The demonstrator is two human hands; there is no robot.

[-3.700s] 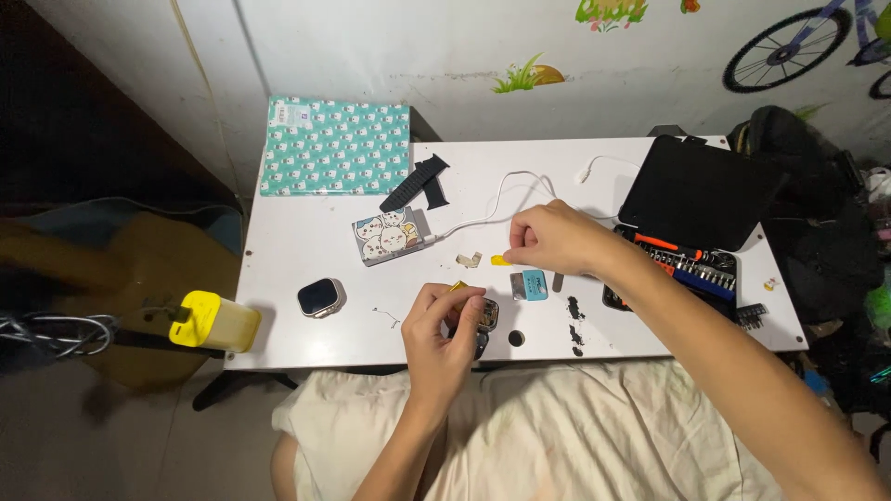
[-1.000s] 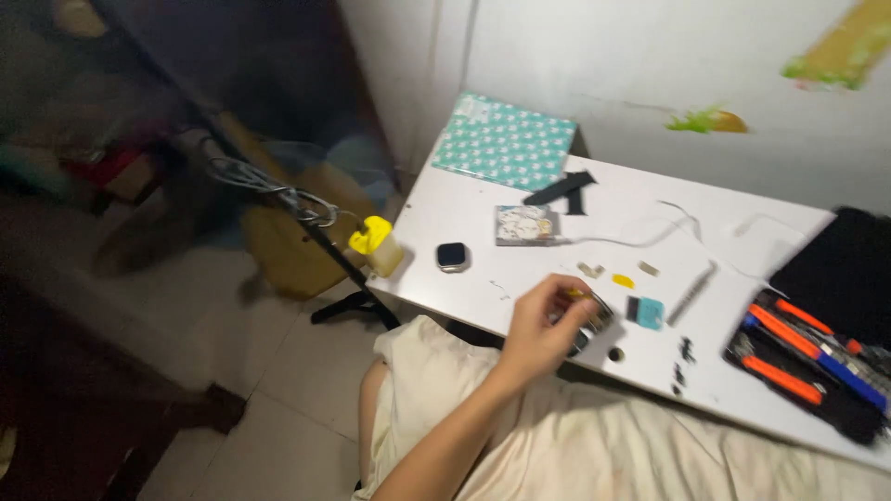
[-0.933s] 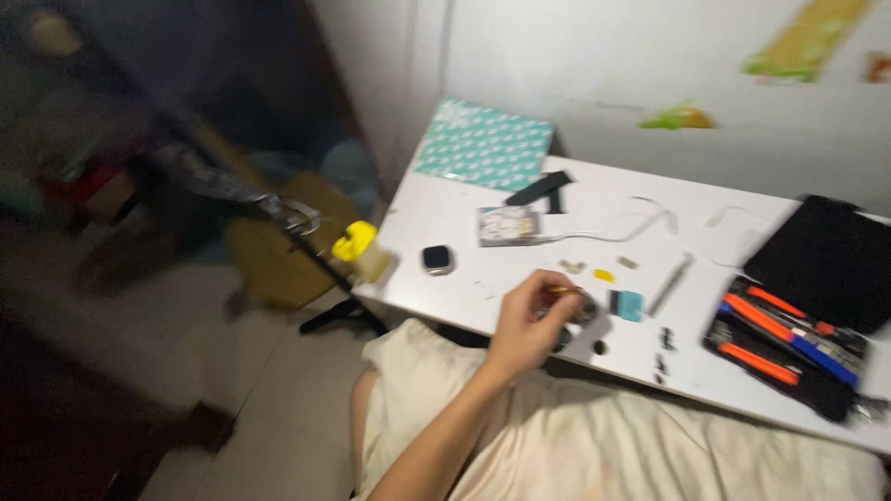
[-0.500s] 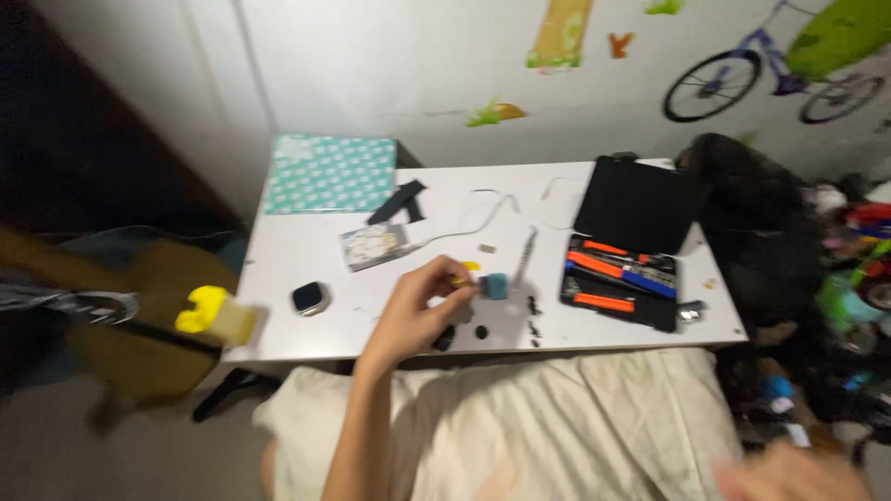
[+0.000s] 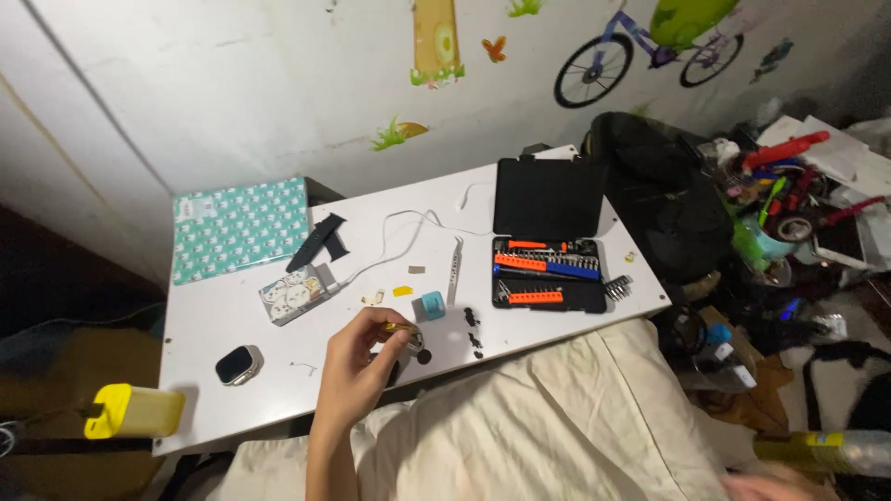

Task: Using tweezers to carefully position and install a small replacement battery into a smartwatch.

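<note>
— What is held at the centre of the frame?

— A small dark part with a yellowish top is pinched between the fingertips of the left hand, low over the near edge of the white table. What the part is cannot be told.

— And the right hand?

— Only a blurred edge of the right hand is seen at the lower right corner; whether it is wide or closed cannot be told.

— What is laid just beside the held part?

— A small blue block and a pair of tweezers are placed just above it, and tiny black bits are scattered to its right. A smartwatch body is set to the left, apart from the hand.

— Farther out?

— An open screwdriver kit is seen right of centre. A white cable is run across the middle, a teal patterned box is placed at the upper left, and a yellow bottle is seen at the lower left edge.
</note>
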